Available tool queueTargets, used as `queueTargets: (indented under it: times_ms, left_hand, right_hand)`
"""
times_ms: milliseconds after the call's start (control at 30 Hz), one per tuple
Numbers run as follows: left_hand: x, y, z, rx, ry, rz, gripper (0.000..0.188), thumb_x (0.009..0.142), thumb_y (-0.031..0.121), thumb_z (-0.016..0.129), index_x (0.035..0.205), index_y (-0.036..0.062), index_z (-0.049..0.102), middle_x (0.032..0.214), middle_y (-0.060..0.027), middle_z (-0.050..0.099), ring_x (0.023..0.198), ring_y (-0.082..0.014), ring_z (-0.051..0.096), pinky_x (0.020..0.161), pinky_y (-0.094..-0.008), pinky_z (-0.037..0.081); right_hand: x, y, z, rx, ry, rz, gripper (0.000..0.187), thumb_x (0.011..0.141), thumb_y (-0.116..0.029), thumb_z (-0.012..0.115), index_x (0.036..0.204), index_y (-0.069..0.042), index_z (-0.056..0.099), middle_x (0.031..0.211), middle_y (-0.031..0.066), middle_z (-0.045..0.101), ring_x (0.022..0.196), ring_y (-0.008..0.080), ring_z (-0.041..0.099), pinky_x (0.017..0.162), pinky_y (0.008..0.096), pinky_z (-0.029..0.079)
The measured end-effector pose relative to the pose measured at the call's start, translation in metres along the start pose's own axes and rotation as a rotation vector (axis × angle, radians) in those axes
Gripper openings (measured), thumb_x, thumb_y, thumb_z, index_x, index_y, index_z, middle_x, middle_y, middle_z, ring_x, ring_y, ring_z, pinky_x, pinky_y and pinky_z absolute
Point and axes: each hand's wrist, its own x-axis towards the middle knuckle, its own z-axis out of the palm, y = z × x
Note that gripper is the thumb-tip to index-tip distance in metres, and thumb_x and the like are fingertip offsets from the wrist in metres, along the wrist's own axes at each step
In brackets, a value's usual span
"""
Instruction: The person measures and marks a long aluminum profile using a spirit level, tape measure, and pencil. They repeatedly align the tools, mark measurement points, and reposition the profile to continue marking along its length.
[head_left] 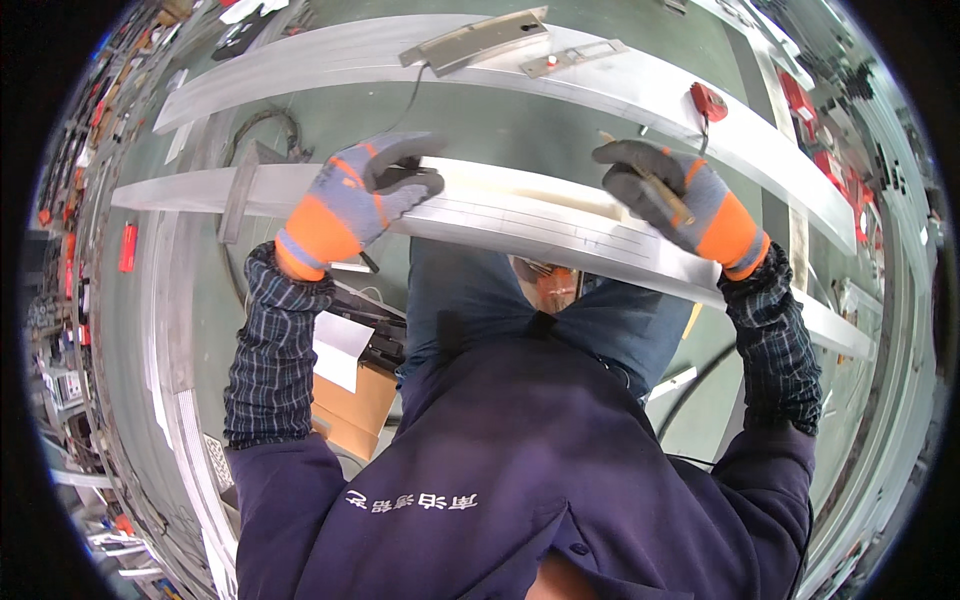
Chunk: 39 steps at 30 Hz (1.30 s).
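A long silver metal profile [520,222] lies across in front of me, above my thighs, with thin lines marked on its near face. My left hand [365,195], in a grey and orange glove, is at the profile's left part. Its thumb and fingers are apart, with the upper fingers blurred; I see nothing held. My right hand [675,195], in a matching glove, is over the right part of the profile. Its fingers are closed round a slim tan stick-like tool [668,200], whose exact kind I cannot make out.
Beyond lies a second silver profile [350,55], bearing a metal lock case [480,40], a slotted plate [575,58] and a red device [708,102] with a cord. A metal crosspiece [238,205] crosses the near profile's left. A cardboard box [355,405] stands lower left.
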Motion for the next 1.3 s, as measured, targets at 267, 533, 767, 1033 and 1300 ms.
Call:
queueTargets:
  times_ms: [267, 533, 767, 1033, 1300]
  left_hand:
    - [0.002, -0.006, -0.006, -0.068, -0.02, 0.032, 0.048, 0.097, 0.011, 0.072, 0.144, 0.0043, 0.063, 0.125, -0.0088, 0.072, 0.114, -0.0161, 0.067, 0.101, -0.033, 0.054]
    - [0.005, -0.038, -0.021, 0.186, -0.028, 0.111, 0.042, 0.099, 0.023, 0.074, 0.138, 0.0079, 0.068, 0.117, -0.0118, 0.075, 0.107, -0.0191, 0.071, 0.095, -0.0346, 0.057]
    - [0.006, -0.017, -0.016, 0.091, -0.059, 0.107, 0.036, 0.103, 0.018, 0.064, 0.136, 0.005, 0.069, 0.119, -0.0089, 0.073, 0.109, -0.0168, 0.068, 0.098, -0.0309, 0.053]
    - [0.004, -0.022, -0.016, 0.045, -0.044, 0.104, 0.034, 0.103, 0.015, 0.062, 0.134, 0.0029, 0.07, 0.118, -0.0092, 0.074, 0.109, -0.0151, 0.069, 0.098, -0.0302, 0.054]
    - [0.002, -0.025, -0.013, -0.057, -0.024, 0.123, 0.032, 0.101, 0.015, 0.066, 0.131, 0.0028, 0.071, 0.113, -0.0097, 0.076, 0.107, -0.0165, 0.073, 0.095, -0.0302, 0.058]
  right_hand:
    - [-0.043, 0.0, -0.005, 0.229, 0.077, 0.288, 0.032, 0.104, -0.022, 0.066, 0.13, -0.004, 0.069, 0.122, 0.0173, 0.074, 0.105, 0.0296, 0.074, 0.096, 0.0386, 0.059]
    - [-0.03, -0.007, 0.021, 0.213, 0.099, 0.249, 0.032, 0.104, -0.026, 0.068, 0.126, -0.003, 0.069, 0.114, 0.018, 0.074, 0.098, 0.0312, 0.074, 0.088, 0.0393, 0.06]
    - [-0.04, 0.003, 0.028, 0.223, 0.129, 0.202, 0.025, 0.104, -0.018, 0.066, 0.123, -0.002, 0.07, 0.112, 0.0169, 0.074, 0.095, 0.0309, 0.073, 0.087, 0.037, 0.059]
    - [-0.038, -0.001, 0.03, 0.254, 0.175, 0.226, 0.021, 0.101, -0.014, 0.068, 0.118, -0.001, 0.072, 0.108, 0.0169, 0.074, 0.093, 0.0305, 0.072, 0.084, 0.0379, 0.059]
    - [-0.037, 0.0, 0.03, 0.142, 0.14, 0.189, 0.02, 0.1, -0.011, 0.067, 0.117, 0.0, 0.072, 0.11, 0.0178, 0.073, 0.096, 0.0308, 0.073, 0.087, 0.0381, 0.06]
